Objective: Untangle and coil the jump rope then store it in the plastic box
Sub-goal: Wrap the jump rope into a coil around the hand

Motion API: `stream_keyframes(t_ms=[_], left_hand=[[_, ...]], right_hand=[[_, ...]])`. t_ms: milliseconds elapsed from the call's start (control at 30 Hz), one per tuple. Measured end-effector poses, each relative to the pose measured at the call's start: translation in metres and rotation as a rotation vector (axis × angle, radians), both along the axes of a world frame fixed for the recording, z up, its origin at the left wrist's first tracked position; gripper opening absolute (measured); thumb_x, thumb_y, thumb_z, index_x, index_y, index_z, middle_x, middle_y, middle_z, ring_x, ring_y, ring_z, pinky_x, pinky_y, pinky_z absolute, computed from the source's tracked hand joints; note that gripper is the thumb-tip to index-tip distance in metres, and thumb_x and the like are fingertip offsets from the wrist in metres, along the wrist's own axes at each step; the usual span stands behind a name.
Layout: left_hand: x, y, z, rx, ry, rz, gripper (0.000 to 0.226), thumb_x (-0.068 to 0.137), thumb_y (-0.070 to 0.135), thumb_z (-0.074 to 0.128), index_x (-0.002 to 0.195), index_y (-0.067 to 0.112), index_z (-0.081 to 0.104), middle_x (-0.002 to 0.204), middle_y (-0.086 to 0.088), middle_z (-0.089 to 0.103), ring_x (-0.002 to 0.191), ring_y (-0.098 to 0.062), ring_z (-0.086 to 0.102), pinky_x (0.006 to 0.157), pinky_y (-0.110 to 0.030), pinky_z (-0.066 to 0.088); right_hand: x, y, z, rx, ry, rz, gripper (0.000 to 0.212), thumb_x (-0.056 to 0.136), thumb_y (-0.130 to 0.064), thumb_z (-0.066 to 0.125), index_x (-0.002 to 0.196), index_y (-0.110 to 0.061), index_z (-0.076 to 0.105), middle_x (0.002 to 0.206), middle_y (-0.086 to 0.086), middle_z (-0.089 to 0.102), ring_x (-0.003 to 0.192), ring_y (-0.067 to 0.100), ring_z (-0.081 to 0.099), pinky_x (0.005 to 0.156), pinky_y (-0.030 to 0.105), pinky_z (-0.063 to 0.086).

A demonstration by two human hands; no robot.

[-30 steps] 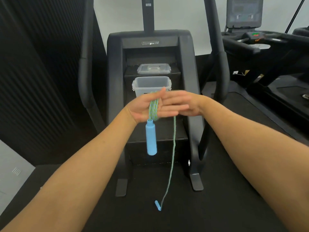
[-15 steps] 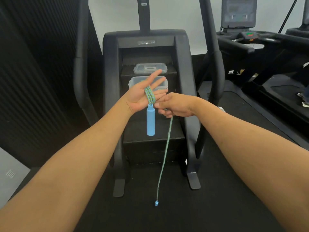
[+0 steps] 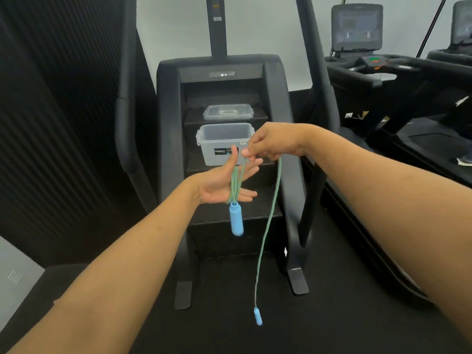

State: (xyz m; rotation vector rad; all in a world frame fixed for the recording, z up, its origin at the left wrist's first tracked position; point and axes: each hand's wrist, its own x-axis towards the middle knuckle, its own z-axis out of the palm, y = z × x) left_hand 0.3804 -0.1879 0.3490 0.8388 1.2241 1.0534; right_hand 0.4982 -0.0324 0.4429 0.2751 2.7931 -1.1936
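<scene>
The left hand [image 3: 224, 186] is held flat and palm-up just in front of the clear plastic box [image 3: 224, 144], its fingers released and spread, with several turns of the green jump rope [image 3: 268, 226] wound across the palm. One blue handle [image 3: 236, 219] hangs straight down from the lower edge of that palm. The right hand [image 3: 274, 143] sits just right of the box's front face, its fingers clenched on the rope in a pinch above the left fingertips. From that pinch the rope's free length drops down past the machine's steps to the second blue handle [image 3: 258, 316], which dangles near the dark floor, well below the box. The box stands open on a step of the black stair-climber machine [image 3: 168, 103], and its clear lid [image 3: 228, 111] lies on the step just behind and above the box.
</scene>
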Motion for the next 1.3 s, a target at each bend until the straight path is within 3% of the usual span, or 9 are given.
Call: stream_keyframes(t_ms=[133, 267, 367, 467, 633, 700, 867, 1033, 1300], left_hand=[[0.014, -0.006, 0.012, 0.014, -0.142, -0.199, 0.125, 0.052, 0.099, 0.020, 0.160, 0.037, 0.023, 0.167, 0.014, 0.022, 0.143, -0.052, 0.036, 0.122, -0.058, 0.022], [0.023, -0.012, 0.030, 0.067, -0.198, -0.315, 0.134, 0.048, 0.098, 0.022, 0.158, 0.022, 0.030, 0.166, 0.006, 0.031, 0.143, -0.053, 0.035, 0.120, -0.054, 0.030], [0.025, -0.016, 0.042, 0.180, -0.282, -0.356, 0.137, 0.046, 0.097, 0.023, 0.161, 0.022, 0.023, 0.168, 0.002, 0.024, 0.144, -0.059, 0.025, 0.118, -0.057, 0.029], [0.025, -0.016, 0.058, 0.284, -0.368, -0.349, 0.141, 0.041, 0.101, 0.019, 0.162, 0.027, 0.018, 0.169, -0.005, 0.018, 0.143, -0.065, 0.016, 0.116, -0.061, 0.029], [0.008, -0.011, 0.062, 0.470, -0.492, -0.139, 0.131, 0.046, 0.103, 0.016, 0.161, 0.040, 0.018, 0.170, -0.011, 0.012, 0.144, -0.063, 0.019, 0.115, -0.064, 0.029], [0.000, -0.010, 0.055, 0.473, -0.483, -0.026, 0.125, 0.050, 0.104, 0.013, 0.158, 0.043, 0.027, 0.169, -0.012, 0.016, 0.142, -0.061, 0.029, 0.115, -0.062, 0.033], [-0.010, -0.015, 0.033, 0.400, -0.355, 0.091, 0.118, 0.057, 0.103, 0.007, 0.153, 0.044, 0.039, 0.167, -0.012, 0.023, 0.142, -0.054, 0.035, 0.117, -0.063, 0.030], [-0.008, -0.013, 0.013, 0.187, -0.164, -0.010, 0.125, 0.056, 0.102, 0.019, 0.156, 0.029, 0.039, 0.162, -0.022, 0.032, 0.145, -0.052, 0.032, 0.122, -0.059, 0.022], [0.006, -0.014, 0.011, 0.044, -0.002, -0.371, 0.134, 0.046, 0.101, 0.045, 0.158, 0.028, 0.033, 0.167, -0.007, 0.028, 0.151, -0.045, 0.024, 0.124, -0.054, 0.017]], right_hand=[[0.001, 0.007, -0.002, -0.049, 0.005, 0.001, 0.036, 0.095, -0.040, 0.069, 0.086, -0.006, 0.072, 0.054, -0.007, 0.036, 0.052, 0.010, 0.032, 0.055, 0.024, 0.032], [0.002, 0.008, -0.005, -0.117, 0.042, 0.025, 0.035, 0.095, -0.040, 0.068, 0.088, -0.006, 0.071, 0.057, -0.003, 0.040, 0.058, 0.014, 0.033, 0.061, 0.026, 0.035], [0.005, 0.012, -0.014, -0.288, 0.092, 0.017, 0.031, 0.098, -0.037, 0.066, 0.091, -0.007, 0.070, 0.081, 0.012, 0.056, 0.077, 0.028, 0.049, 0.080, 0.037, 0.042], [0.009, 0.010, -0.034, -0.450, 0.079, 0.053, 0.021, 0.102, -0.029, 0.059, 0.110, -0.018, 0.074, 0.105, 0.009, 0.068, 0.086, 0.015, 0.062, 0.080, 0.032, 0.049], [0.015, -0.023, -0.060, -0.582, -0.022, 0.141, 0.024, 0.109, -0.019, 0.045, 0.113, -0.010, 0.067, 0.065, 0.002, 0.036, 0.062, 0.019, 0.018, 0.059, 0.027, 0.025], [0.013, -0.036, -0.064, -0.599, -0.050, 0.188, 0.022, 0.109, -0.019, 0.045, 0.109, -0.014, 0.066, 0.061, -0.002, 0.039, 0.059, 0.016, 0.016, 0.059, 0.027, 0.021], [0.010, -0.034, -0.058, -0.346, -0.210, 0.161, 0.030, 0.107, -0.024, 0.052, 0.127, -0.009, 0.069, 0.066, 0.000, 0.044, 0.057, 0.012, 0.026, 0.056, 0.023, 0.028], [0.006, -0.041, -0.009, 0.212, -0.371, 0.254, 0.028, 0.103, -0.023, 0.057, 0.110, -0.001, 0.073, 0.061, -0.004, 0.047, 0.050, 0.006, 0.037, 0.054, 0.020, 0.033], [0.004, -0.021, 0.035, 0.407, -0.204, 0.262, 0.023, 0.101, -0.031, 0.062, 0.088, -0.017, 0.074, 0.060, -0.006, 0.047, 0.053, 0.006, 0.041, 0.065, 0.028, 0.039]])
